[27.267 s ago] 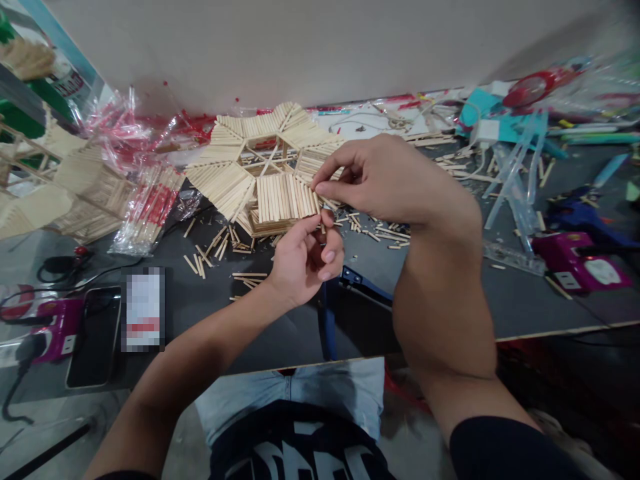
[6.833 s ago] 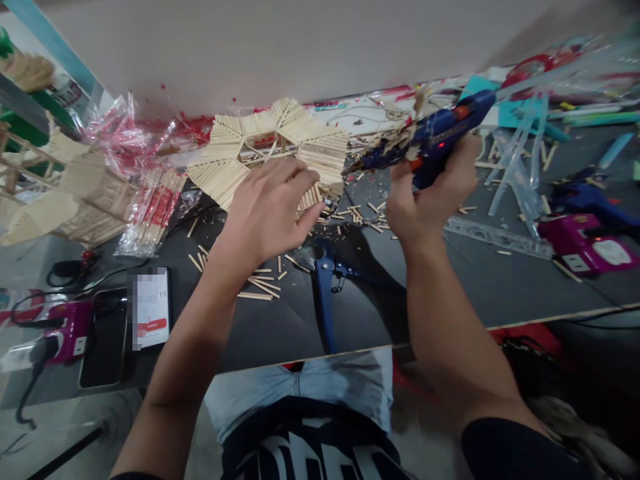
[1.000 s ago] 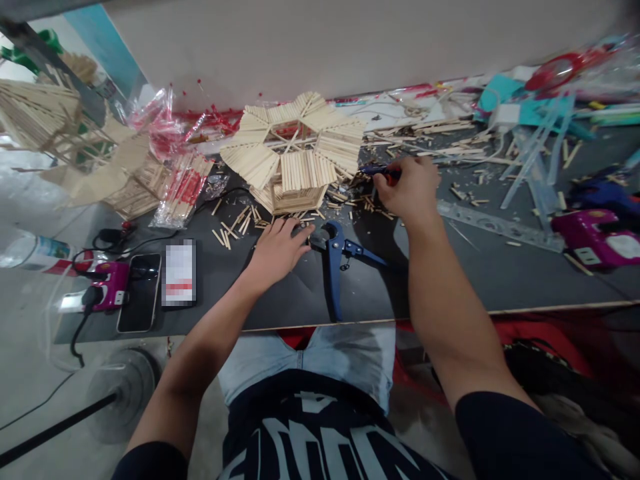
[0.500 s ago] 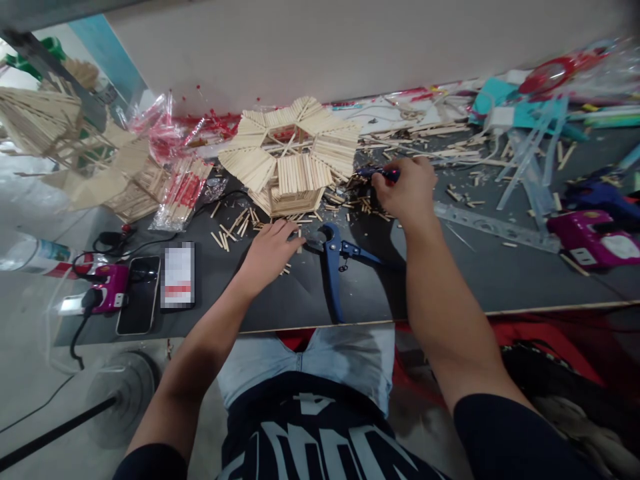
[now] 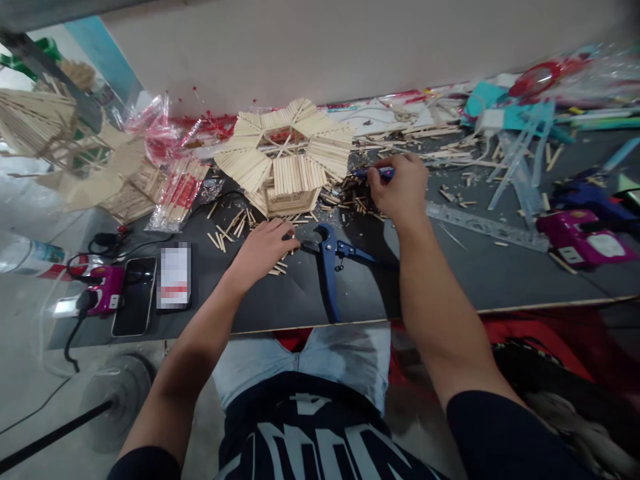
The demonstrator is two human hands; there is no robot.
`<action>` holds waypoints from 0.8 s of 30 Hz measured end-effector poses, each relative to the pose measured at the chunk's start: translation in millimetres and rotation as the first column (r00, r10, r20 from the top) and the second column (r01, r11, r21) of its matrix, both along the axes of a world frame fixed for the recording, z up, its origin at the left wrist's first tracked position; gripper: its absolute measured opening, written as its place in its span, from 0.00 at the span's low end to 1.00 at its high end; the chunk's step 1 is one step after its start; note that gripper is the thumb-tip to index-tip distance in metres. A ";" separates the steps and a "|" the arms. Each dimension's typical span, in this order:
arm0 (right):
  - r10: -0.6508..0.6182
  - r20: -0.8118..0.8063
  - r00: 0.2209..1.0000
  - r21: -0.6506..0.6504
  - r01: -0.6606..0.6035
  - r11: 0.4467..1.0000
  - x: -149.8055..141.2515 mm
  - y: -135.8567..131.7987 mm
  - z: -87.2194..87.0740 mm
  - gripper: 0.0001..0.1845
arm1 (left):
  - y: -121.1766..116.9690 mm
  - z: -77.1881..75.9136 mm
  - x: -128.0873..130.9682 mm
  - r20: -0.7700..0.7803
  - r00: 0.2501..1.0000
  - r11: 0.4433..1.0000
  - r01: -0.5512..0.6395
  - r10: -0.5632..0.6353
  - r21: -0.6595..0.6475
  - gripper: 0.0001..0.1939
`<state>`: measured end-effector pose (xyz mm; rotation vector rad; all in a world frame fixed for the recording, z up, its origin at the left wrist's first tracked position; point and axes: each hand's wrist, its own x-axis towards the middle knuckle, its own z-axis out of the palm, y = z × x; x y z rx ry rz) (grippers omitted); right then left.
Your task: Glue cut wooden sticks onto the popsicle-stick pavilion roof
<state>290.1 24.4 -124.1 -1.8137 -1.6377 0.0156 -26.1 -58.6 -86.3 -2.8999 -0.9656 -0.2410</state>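
Right hand has fingers closed on a dark blue tool, mostly hidden by the hand, just right of the stick model, which sits on the far half of the dark table, left of the tool. Left hand is palm down near side of the model, fingers loosely curled, short stick at the fingertips, can't tell if pinched. Blue cutter lies just right of left hand, jaws open, clear ruler further right, phone near left
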 end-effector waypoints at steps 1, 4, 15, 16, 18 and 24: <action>0.006 -0.008 1.000 0.027 -0.006 1.000 -0.7 0.3 0.4 0.12 | 2.1 -1.6 -0.2 0.011 1.000 1.000 0.016 -0.016 0.005 0.06; 0.020 -0.019 1.000 0.057 -0.019 0.998 -2.4 0.8 1.5 0.09 | 5.2 -6.5 2.0 0.021 0.998 0.998 0.051 -0.051 0.036 0.05; 0.045 -0.051 0.998 0.126 -0.038 0.991 -2.4 1.6 3.0 0.07 | -0.4 -6.7 3.0 0.346 0.938 0.999 0.011 -0.026 0.044 0.08; 0.052 -0.055 0.997 0.116 -0.046 0.992 -3.1 1.6 3.5 0.07 | -1.2 -6.1 2.4 0.414 0.910 1.000 -0.004 -0.006 0.024 0.08; 0.066 -0.059 0.996 0.099 -0.060 0.993 -4.7 1.4 4.7 0.06 | -3.9 -5.9 2.8 0.542 0.836 0.996 -0.061 0.086 -0.064 0.06; 0.097 -0.045 0.994 0.166 -0.088 0.982 -10.7 -0.6 9.1 0.06 | -14.1 -9.1 14.1 0.731 0.427 0.823 -0.063 0.533 -0.564 0.09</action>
